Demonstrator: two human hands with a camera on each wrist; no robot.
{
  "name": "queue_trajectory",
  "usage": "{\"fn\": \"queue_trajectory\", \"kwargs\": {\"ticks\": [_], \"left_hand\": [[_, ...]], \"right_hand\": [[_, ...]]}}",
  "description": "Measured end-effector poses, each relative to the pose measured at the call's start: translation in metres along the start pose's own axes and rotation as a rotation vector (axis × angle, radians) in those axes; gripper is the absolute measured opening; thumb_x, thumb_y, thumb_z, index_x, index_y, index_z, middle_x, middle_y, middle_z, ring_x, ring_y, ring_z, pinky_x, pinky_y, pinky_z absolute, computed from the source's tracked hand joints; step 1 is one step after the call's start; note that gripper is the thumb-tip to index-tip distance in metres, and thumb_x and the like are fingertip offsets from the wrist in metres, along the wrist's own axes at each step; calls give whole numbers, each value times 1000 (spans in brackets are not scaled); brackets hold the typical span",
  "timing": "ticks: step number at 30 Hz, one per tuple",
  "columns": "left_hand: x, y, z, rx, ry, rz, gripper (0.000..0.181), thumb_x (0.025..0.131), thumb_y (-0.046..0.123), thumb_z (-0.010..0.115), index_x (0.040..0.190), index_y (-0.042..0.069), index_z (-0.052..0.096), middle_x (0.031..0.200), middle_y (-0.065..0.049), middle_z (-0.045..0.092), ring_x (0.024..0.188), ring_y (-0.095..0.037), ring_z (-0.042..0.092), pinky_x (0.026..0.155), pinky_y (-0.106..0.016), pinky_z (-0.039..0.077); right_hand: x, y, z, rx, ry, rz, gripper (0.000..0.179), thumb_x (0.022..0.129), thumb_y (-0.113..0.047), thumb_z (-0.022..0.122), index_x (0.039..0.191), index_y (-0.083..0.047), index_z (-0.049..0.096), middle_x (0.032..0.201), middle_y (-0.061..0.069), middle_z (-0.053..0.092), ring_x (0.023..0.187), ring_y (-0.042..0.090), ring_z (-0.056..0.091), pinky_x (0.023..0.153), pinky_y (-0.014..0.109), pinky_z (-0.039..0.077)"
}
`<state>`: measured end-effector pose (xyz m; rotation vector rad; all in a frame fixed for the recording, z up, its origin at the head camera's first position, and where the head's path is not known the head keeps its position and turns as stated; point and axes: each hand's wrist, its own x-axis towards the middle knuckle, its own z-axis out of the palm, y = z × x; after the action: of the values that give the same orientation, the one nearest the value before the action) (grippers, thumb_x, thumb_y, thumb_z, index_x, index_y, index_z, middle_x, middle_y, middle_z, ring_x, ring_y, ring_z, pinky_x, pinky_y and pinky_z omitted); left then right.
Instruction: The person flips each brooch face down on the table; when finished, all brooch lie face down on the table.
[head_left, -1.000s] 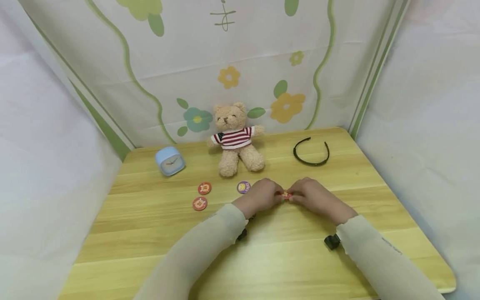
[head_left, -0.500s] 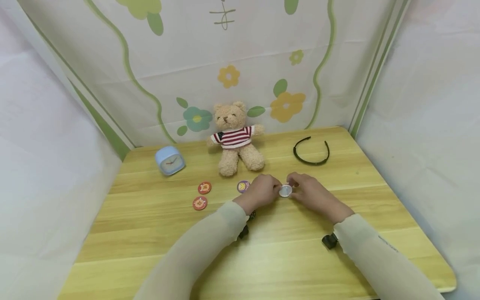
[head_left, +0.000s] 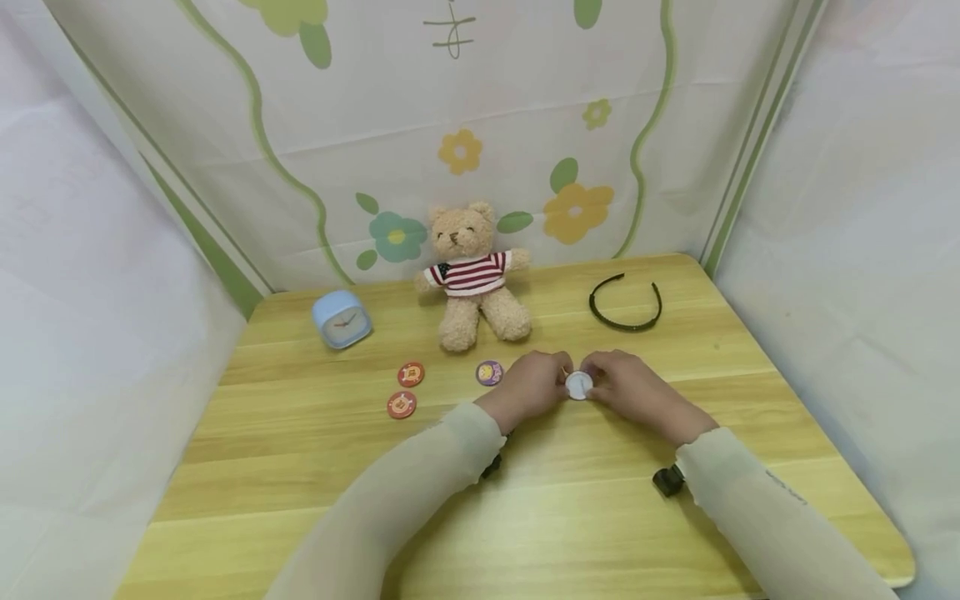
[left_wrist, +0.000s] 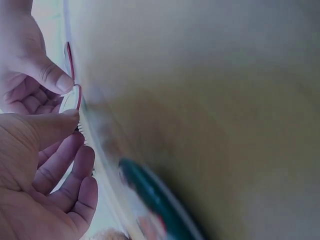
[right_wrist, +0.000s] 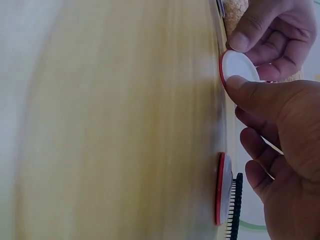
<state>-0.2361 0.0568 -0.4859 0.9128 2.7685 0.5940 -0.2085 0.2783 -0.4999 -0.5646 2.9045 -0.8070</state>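
Both hands hold one round pin badge (head_left: 578, 385), white back showing toward the head camera. Its red rim shows in the right wrist view. My left hand (head_left: 528, 387) pinches its left edge between thumb and fingers. From the other side my right hand (head_left: 637, 393) pinches the right edge, thumb (right_wrist: 240, 86) on the white back. Another red-rimmed badge (right_wrist: 222, 190) stands out beyond the right hand in the right wrist view; the hand hides it in the head view. Left of the hands lies a purple badge (head_left: 489, 372).
Two red badges (head_left: 410, 374) lie further left on the wooden table (head_left: 315, 467). A green badge (left_wrist: 155, 200) is by the left wrist. Behind are a blue clock (head_left: 342, 319), a teddy bear (head_left: 475, 275) in a striped shirt and a black headband (head_left: 625, 323).
The held badge showed its red printed face a second ago; it has been turned over, so its white back now shows. Both hands stay close together around it.
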Motion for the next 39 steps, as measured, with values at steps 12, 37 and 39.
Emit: {"fn": "queue_trajectory", "kwargs": {"ticks": [12, 37, 39], "left_hand": [[1, 0, 4, 14, -17, 24, 9, 102, 24, 80, 104, 16, 77, 80, 6, 67, 76, -11, 58, 71, -25, 47], [-111, -72, -44, -66, -158, -24, 50, 90, 23, 92, 135, 12, 74, 116, 1, 76, 106, -16, 67, 104, -39, 56], [-115, -71, -40, -50, -151, -8, 48, 90, 23, 92, 133, 13, 75, 113, 2, 74, 99, -14, 64, 98, -37, 56]], "right_hand": [[-3, 5, -2, -43, -55, -47, 31, 101, -16, 79, 132, -8, 77, 129, 9, 75, 124, 32, 67, 105, 55, 56], [0, 1, -6, -56, -87, -19, 35, 103, -17, 76, 136, -4, 74, 134, 14, 73, 127, 37, 68, 107, 58, 56], [1, 1, -5, -57, -90, -17, 35, 104, -17, 76, 136, -4, 74, 134, 14, 73, 127, 37, 68, 107, 58, 56]]}}
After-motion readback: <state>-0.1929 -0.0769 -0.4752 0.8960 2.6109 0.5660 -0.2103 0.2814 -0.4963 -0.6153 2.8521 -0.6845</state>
